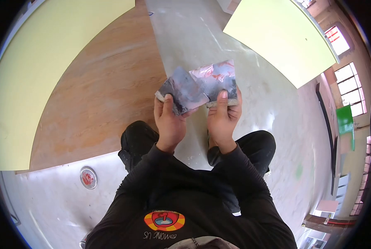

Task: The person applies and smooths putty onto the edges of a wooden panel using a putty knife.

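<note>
My left hand (169, 120) grips a small square tile (182, 90) with a grey, blotchy face, thumb on top. My right hand (223, 114) holds a second tile (216, 79), grey with pink and red streaks, thumb pressed on its near edge. The two tiles overlap at chest height, the left one lying partly over the right one. I am crouched, with my knees in black trousers just below the hands.
A plywood sheet (106, 91) lies on the concrete floor (185, 33) to the left. Pale yellow boards lie at the far left (40, 54) and upper right (281, 33). A round metal lid (88, 177) sits on the floor at lower left. Windows line the right wall.
</note>
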`<state>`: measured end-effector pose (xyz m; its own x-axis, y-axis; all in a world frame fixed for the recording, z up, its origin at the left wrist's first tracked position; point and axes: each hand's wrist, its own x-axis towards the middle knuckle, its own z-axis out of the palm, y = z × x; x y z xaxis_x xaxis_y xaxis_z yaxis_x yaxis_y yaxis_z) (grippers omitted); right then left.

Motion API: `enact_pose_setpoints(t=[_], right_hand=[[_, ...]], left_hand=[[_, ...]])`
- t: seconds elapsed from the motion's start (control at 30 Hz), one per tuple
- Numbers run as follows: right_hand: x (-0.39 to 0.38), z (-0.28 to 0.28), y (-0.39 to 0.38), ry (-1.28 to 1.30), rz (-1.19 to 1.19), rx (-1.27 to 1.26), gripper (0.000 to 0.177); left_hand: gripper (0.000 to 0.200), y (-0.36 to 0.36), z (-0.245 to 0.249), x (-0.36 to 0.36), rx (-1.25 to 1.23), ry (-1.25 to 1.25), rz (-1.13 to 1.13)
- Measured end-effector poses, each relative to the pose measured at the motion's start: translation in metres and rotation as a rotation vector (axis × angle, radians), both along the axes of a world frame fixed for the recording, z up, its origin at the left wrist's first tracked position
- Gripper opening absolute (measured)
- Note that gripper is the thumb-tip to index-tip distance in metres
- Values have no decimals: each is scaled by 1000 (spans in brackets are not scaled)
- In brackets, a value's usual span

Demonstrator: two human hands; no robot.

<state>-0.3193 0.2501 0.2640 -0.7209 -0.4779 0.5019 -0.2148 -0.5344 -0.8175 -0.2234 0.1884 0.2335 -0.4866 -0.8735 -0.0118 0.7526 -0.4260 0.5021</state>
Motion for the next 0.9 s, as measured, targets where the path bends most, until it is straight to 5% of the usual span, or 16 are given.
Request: enact_pose_setpoints(t=[0.17, 0.23, 0.37, 0.43, 0.6, 0.67, 0.9], right_hand=[[-2, -4, 13, 124, 11, 180, 35], [-14, -2, 20, 680, 9, 445, 38], [-15, 8, 38, 746, 57, 631, 40], [-27, 15, 51, 922, 123, 1044, 47], [-32, 44, 45, 1078, -117, 809, 48], [-23, 51, 41, 1405, -87, 740, 53], [-18, 42, 34, 1476, -69, 771, 48]], left_hand=[[26, -5, -8, -9, -76, -35, 126], [25, -5, -15, -8, -121, -55, 173], [27, -4, -22, -1, -66, -71, 127], [26, -7, -22, 3, -55, -76, 129], [25, -11, -28, 5, -124, -202, 158], [25, -9, -23, 9, -265, -298, 201], [22, -3, -11, 21, -585, -477, 281]])
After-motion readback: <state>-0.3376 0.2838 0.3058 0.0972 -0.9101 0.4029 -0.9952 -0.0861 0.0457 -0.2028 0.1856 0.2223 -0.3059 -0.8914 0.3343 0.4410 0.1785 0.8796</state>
